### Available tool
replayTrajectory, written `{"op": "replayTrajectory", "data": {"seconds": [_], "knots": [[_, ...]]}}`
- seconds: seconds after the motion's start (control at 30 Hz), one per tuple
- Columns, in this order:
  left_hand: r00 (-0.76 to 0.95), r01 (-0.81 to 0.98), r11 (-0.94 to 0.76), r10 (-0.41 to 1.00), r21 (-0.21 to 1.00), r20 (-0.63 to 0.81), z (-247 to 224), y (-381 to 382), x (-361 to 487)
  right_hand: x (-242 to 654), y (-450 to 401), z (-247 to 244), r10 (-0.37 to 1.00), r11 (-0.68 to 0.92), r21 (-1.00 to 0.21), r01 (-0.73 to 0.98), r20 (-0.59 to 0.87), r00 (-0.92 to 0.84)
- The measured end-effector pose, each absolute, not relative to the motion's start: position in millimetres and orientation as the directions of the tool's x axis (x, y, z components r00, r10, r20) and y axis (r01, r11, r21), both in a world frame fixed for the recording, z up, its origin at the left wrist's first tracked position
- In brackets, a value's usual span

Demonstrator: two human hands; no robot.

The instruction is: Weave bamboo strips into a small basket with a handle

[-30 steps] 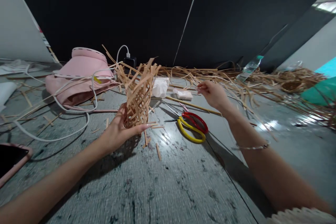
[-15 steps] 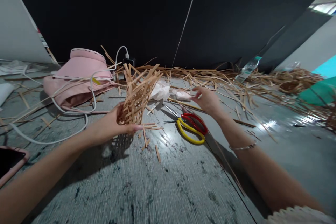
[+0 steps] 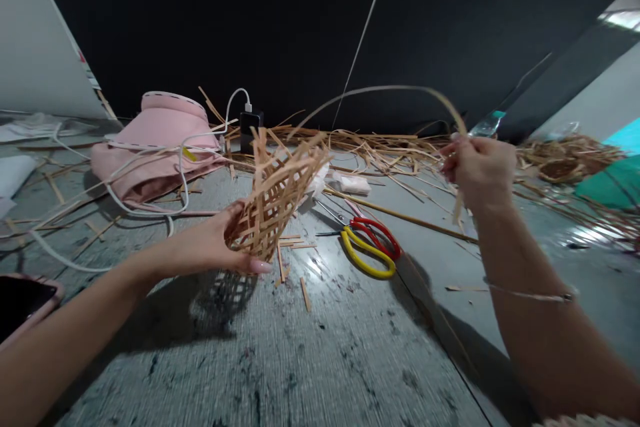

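A small woven basket [image 3: 273, 203] of tan strips is held by its base in my left hand [image 3: 223, 240], its loose strip ends fanning up and to the right. My right hand [image 3: 477, 163] is raised at the right, pinching a long thin strip [image 3: 390, 88] that arches leftward to behind the basket top; a short end hangs below the hand. Scissors [image 3: 370, 245] with one red and one yellow handle lie on the table between my hands, blades partly open. Short cut strips [image 3: 305, 293] lie right of the basket.
Loose strips [image 3: 400, 153] are heaped along the dark wall. A pink visor hat [image 3: 167, 123], white cable [image 3: 183, 173], black charger [image 3: 250, 130] and phone [image 3: 25, 307] are at the left. A plastic bottle [image 3: 487, 125] and green item [image 3: 610, 180] are at the right.
My right hand has moved up and to the right and now holds a long strip. The basket in my left hand has tilted further right.
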State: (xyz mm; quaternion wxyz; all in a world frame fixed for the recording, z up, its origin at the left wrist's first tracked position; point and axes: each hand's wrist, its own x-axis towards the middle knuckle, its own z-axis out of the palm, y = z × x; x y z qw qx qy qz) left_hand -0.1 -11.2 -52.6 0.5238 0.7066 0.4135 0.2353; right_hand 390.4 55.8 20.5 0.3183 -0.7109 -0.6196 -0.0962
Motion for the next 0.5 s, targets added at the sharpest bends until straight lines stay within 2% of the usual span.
{"op": "replayTrajectory", "data": {"seconds": [0.1,0.2,0.33,0.5], "knots": [[0.655,0.227,-0.075,0.750,0.971,-0.095,-45.8,-13.7,0.8,365.5,43.1,30.4,0.893,0.052,-0.570,0.820,0.394,0.218],[0.664,0.181,-0.090,0.745,0.979,-0.055,-46.1,-13.5,-1.0,333.5,34.9,22.7,0.955,0.076,-0.684,0.726,0.259,0.145],[0.622,0.140,-0.041,0.781,0.989,-0.056,-53.4,-8.7,-7.3,312.2,41.4,-6.4,0.993,0.017,-0.668,0.744,0.097,0.065],[0.589,0.142,-0.026,0.806,0.989,-0.063,-57.6,-2.7,-17.3,332.8,62.8,-32.1,0.987,-0.043,-0.524,0.851,0.111,0.118]]}}
